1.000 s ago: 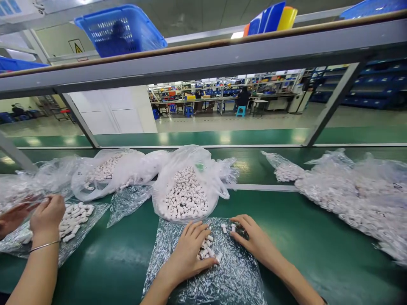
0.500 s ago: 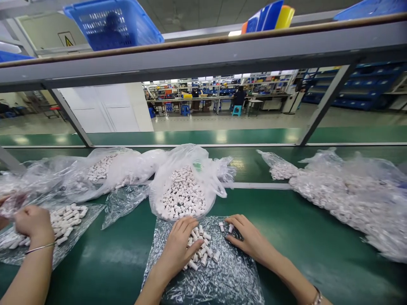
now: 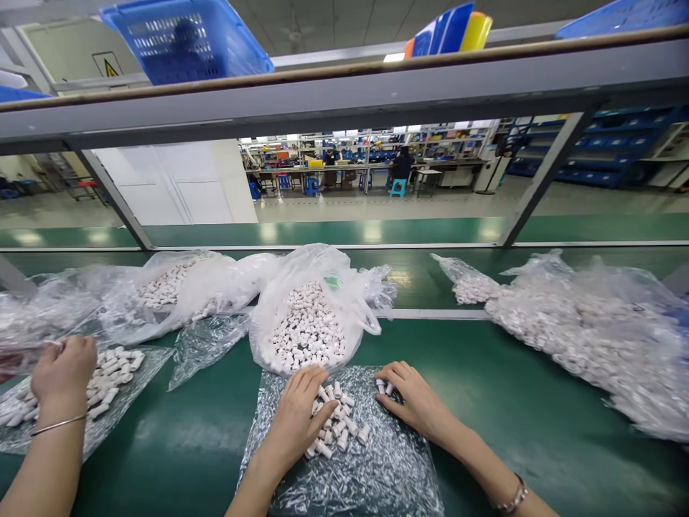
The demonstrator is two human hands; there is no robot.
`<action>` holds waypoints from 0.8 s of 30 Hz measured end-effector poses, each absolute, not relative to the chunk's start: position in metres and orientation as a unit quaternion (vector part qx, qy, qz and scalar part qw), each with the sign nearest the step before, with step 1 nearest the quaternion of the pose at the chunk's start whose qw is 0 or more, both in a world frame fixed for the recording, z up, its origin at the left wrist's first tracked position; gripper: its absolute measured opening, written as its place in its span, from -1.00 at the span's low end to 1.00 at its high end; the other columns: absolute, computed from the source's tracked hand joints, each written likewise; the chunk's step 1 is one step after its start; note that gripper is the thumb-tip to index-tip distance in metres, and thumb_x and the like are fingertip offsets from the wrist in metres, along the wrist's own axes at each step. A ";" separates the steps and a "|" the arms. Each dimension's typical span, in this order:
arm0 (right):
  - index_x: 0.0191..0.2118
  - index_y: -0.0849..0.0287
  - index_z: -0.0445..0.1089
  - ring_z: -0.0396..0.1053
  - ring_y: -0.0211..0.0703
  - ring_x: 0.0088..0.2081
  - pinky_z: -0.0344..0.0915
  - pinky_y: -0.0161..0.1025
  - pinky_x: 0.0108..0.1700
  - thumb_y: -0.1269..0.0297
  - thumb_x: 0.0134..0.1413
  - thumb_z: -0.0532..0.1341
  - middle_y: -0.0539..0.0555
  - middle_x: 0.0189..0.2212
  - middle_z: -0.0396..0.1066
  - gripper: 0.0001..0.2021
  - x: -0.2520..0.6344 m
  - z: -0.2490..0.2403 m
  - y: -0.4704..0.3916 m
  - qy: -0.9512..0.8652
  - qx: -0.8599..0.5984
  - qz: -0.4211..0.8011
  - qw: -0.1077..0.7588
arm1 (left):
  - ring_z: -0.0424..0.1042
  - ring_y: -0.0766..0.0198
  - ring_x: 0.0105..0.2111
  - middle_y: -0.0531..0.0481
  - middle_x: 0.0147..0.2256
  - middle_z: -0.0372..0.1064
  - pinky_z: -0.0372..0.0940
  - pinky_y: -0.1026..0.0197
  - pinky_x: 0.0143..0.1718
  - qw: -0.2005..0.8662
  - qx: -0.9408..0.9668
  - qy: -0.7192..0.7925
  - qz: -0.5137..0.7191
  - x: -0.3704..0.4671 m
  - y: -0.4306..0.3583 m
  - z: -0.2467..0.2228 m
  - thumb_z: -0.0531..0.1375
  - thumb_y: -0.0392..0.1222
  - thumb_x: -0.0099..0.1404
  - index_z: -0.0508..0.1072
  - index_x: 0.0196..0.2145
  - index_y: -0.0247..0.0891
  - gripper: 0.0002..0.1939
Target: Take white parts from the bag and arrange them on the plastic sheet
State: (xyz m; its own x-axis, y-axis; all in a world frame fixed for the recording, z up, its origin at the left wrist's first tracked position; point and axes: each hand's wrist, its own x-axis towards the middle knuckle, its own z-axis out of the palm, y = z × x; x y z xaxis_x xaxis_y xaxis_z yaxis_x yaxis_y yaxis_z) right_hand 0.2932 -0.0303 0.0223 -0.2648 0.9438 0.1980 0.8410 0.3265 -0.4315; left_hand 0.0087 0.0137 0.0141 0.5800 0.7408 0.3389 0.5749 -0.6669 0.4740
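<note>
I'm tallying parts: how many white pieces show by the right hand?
2: one white piece by the right hand, another close on that piece's right; the hand may hide more.

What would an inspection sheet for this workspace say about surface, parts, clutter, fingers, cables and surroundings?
Surface: glossy green worktop.
Parts: small white parts piled on crinkled plastic sheet; more in translucent bag behind.
Clutter: bulging bags at right; crumpled plastic left of the translucent bag.
Fingers: left fingers curve around the pile's left side; right fingers are at two separate parts, grip unclear.
Cables: nothing seen.
Surroundings: co-worker's hand at left; blue basket on overhead shelf.
</note>
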 end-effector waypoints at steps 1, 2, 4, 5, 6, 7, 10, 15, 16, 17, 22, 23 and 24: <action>-0.04 0.04 0.32 0.28 0.00 -0.07 0.29 -0.05 -0.05 0.33 0.25 0.23 0.07 -0.10 0.32 -0.81 0.295 0.022 -0.032 -0.784 -0.570 0.123 0.214 | 0.18 0.06 0.22 -0.11 0.15 0.29 0.21 -0.09 0.21 0.157 0.875 0.375 0.264 0.009 0.014 0.014 0.05 -0.02 0.46 0.24 0.19 -0.13 -0.60; -0.05 0.04 0.31 0.28 0.00 -0.07 0.28 -0.06 -0.05 0.33 0.25 0.23 0.06 -0.10 0.32 -0.81 0.296 0.022 -0.033 -0.782 -0.572 0.125 0.215 | 0.19 0.06 0.22 -0.11 0.15 0.30 0.21 -0.08 0.21 0.155 0.874 0.375 0.267 0.009 0.014 0.013 0.05 -0.03 0.45 0.24 0.18 -0.13 -0.60; -0.03 0.03 0.31 0.28 0.00 -0.06 0.28 -0.06 -0.04 0.32 0.24 0.23 0.06 -0.09 0.33 -0.80 0.298 0.023 -0.033 -0.778 -0.575 0.129 0.217 | 0.19 0.07 0.22 -0.11 0.14 0.30 0.22 -0.07 0.21 0.151 0.874 0.374 0.271 0.008 0.015 0.013 0.06 -0.04 0.45 0.25 0.18 -0.13 -0.61; -0.02 0.02 0.30 0.28 0.00 -0.05 0.28 -0.06 -0.03 0.30 0.25 0.23 0.06 -0.08 0.33 -0.79 0.299 0.023 -0.033 -0.777 -0.576 0.132 0.218 | 0.20 0.07 0.21 -0.10 0.14 0.30 0.22 -0.06 0.20 0.149 0.873 0.376 0.273 0.007 0.015 0.013 0.06 -0.04 0.45 0.25 0.17 -0.13 -0.61; 0.00 0.02 0.29 0.28 0.01 -0.04 0.28 -0.06 -0.03 0.29 0.25 0.23 0.06 -0.07 0.32 -0.77 0.299 0.023 -0.033 -0.775 -0.577 0.137 0.219 | 0.21 0.07 0.21 -0.10 0.14 0.30 0.23 -0.06 0.20 0.148 0.872 0.379 0.274 0.007 0.015 0.012 0.07 -0.04 0.45 0.25 0.17 -0.13 -0.61; 0.02 0.01 0.28 0.28 0.01 -0.03 0.29 -0.06 -0.03 0.27 0.26 0.23 0.07 -0.06 0.31 -0.76 0.299 0.023 -0.033 -0.773 -0.578 0.142 0.219 | 0.21 0.07 0.20 -0.10 0.14 0.30 0.24 -0.06 0.19 0.147 0.870 0.382 0.275 0.006 0.016 0.012 0.07 -0.03 0.44 0.25 0.18 -0.12 -0.61; 0.07 -0.01 0.26 0.28 0.01 -0.01 0.30 -0.06 -0.03 0.23 0.28 0.21 0.08 -0.02 0.30 -0.72 0.299 0.023 -0.034 -0.773 -0.574 0.157 0.220 | 0.23 0.07 0.20 -0.11 0.14 0.30 0.27 -0.05 0.16 0.146 0.866 0.390 0.278 0.005 0.016 0.013 0.07 -0.03 0.44 0.25 0.18 -0.11 -0.60; 0.07 -0.02 0.28 0.28 0.02 -0.01 0.31 -0.05 -0.02 0.23 0.31 0.18 0.09 -0.03 0.30 -0.75 0.299 0.024 -0.035 -0.778 -0.567 0.161 0.216 | 0.23 0.06 0.19 -0.13 0.13 0.30 0.26 -0.07 0.16 0.148 0.866 0.390 0.275 0.005 0.017 0.014 0.06 -0.02 0.45 0.26 0.17 -0.12 -0.61; 0.06 -0.02 0.29 0.28 0.03 -0.02 0.31 -0.04 -0.03 0.23 0.31 0.17 0.09 -0.04 0.30 -0.76 0.300 0.023 -0.035 -0.779 -0.567 0.160 0.215 | 0.23 0.06 0.19 -0.13 0.13 0.30 0.26 -0.08 0.16 0.149 0.866 0.391 0.274 0.005 0.017 0.015 0.05 -0.02 0.45 0.26 0.17 -0.13 -0.61; 0.06 -0.02 0.29 0.28 0.03 -0.02 0.31 -0.03 -0.03 0.23 0.31 0.17 0.10 -0.04 0.31 -0.76 0.300 0.023 -0.034 -0.779 -0.567 0.160 0.215 | 0.23 0.05 0.19 -0.14 0.13 0.30 0.26 -0.09 0.16 0.150 0.865 0.392 0.274 0.005 0.017 0.015 0.05 -0.02 0.45 0.26 0.17 -0.13 -0.61; 0.04 -0.01 0.31 0.30 0.03 -0.04 0.33 -0.04 -0.05 0.22 0.32 0.14 0.10 -0.06 0.32 -0.78 0.303 0.021 -0.033 -0.779 -0.566 0.162 0.216 | 0.21 0.02 0.19 -0.17 0.13 0.29 0.24 -0.13 0.17 0.158 0.860 0.401 0.274 0.004 0.017 0.018 0.03 -0.02 0.46 0.25 0.18 -0.14 -0.61; 0.04 -0.01 0.32 0.30 0.03 -0.04 0.33 -0.04 -0.05 0.21 0.32 0.14 0.11 -0.06 0.33 -0.78 0.304 0.021 -0.033 -0.778 -0.566 0.163 0.216 | 0.21 0.02 0.19 -0.17 0.13 0.29 0.24 -0.14 0.16 0.158 0.858 0.404 0.276 0.004 0.017 0.019 0.02 -0.02 0.47 0.24 0.18 -0.14 -0.61; 0.04 0.00 0.32 0.31 0.03 -0.05 0.33 -0.04 -0.05 0.20 0.32 0.14 0.11 -0.06 0.33 -0.78 0.304 0.022 -0.033 -0.778 -0.567 0.163 0.217 | 0.21 0.02 0.19 -0.17 0.13 0.29 0.23 -0.14 0.17 0.156 0.857 0.405 0.279 0.003 0.017 0.020 0.02 -0.03 0.47 0.24 0.19 -0.14 -0.61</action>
State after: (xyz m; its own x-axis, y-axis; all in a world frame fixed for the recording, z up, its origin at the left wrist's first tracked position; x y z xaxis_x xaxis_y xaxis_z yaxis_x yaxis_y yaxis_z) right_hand 0.3040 -0.0329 0.0216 -0.2634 0.9526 0.1524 0.8112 0.3042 -0.4995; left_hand 0.0035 0.0173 0.0198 0.5161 0.7816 0.3504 0.6076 -0.6224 0.4934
